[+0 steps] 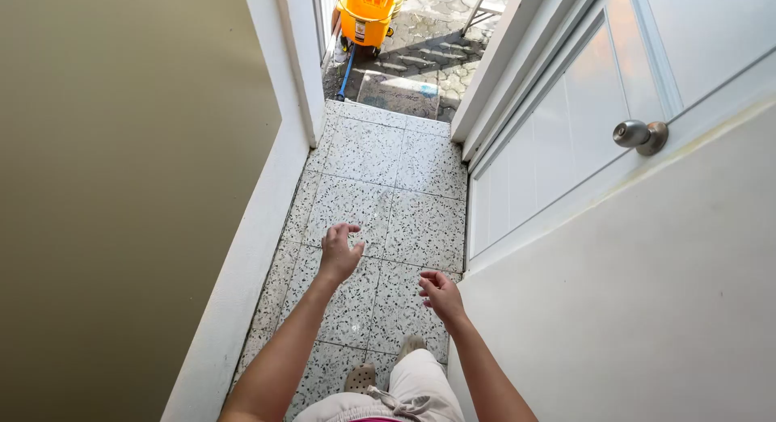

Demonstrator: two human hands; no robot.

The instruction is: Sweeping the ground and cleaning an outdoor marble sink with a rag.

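Head view: risk judged as a trip over the blue mop handle (347, 73) beside the yellow mop bucket (368, 14) past the doorway. Left hand (339, 251) and right hand (440, 295), both well short of the bucket, hang forward, loosely half-open, holding nothing.

Both hands hung empty, fingers loosely curled, over the speckled tile floor (364, 159): left hand (339, 251), right hand (439, 294). A white door (566, 131) stood open at right; a yellow mop bucket (368, 14) stood outside.
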